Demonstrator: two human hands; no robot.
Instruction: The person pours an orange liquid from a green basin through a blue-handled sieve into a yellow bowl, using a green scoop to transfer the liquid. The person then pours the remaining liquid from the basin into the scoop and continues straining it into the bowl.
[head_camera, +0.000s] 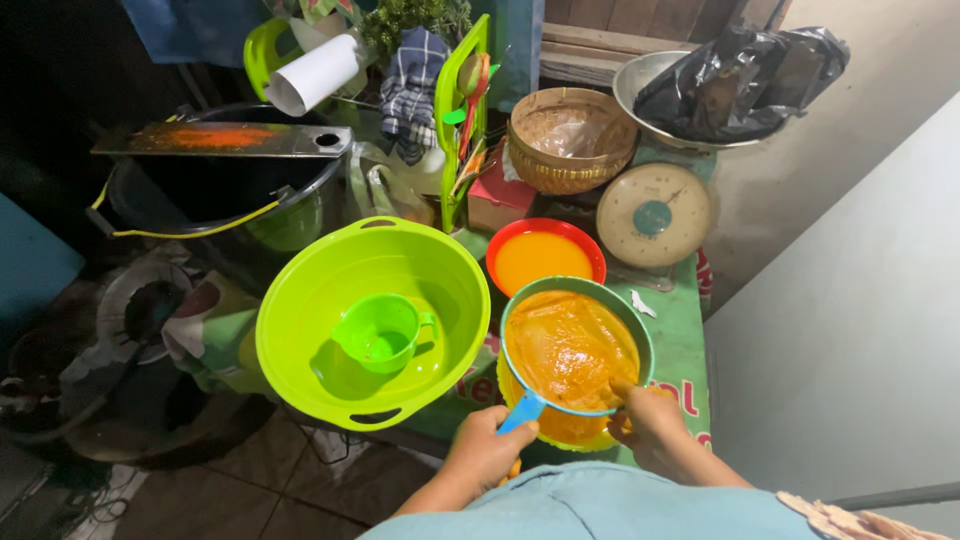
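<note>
**Both hands at the sieve of orange pulp**

The left hand (487, 447) is closed around the blue handle of the sieve (577, 347), gripping it at the near edge, just in front of the person's body. The sieve is round with a teal rim, full of wet orange pulp (568, 345), and sits over a yellow bowl (552, 428) whose edge shows beneath it. The right hand (650, 425) is at the sieve's near right rim, fingers curled and stained orange, their tips pressing into the pulp.

Just beyond the sieve stands a red bowl (545, 255) of orange liquid. To the left, touching or nearly touching the sieve, is a large green basin (372, 320) with a small green cup (380, 332) inside. Farther back are a kitchen scale (654, 213) and a woven basket (570, 140). All rest on a green-covered table (680, 345).
</note>
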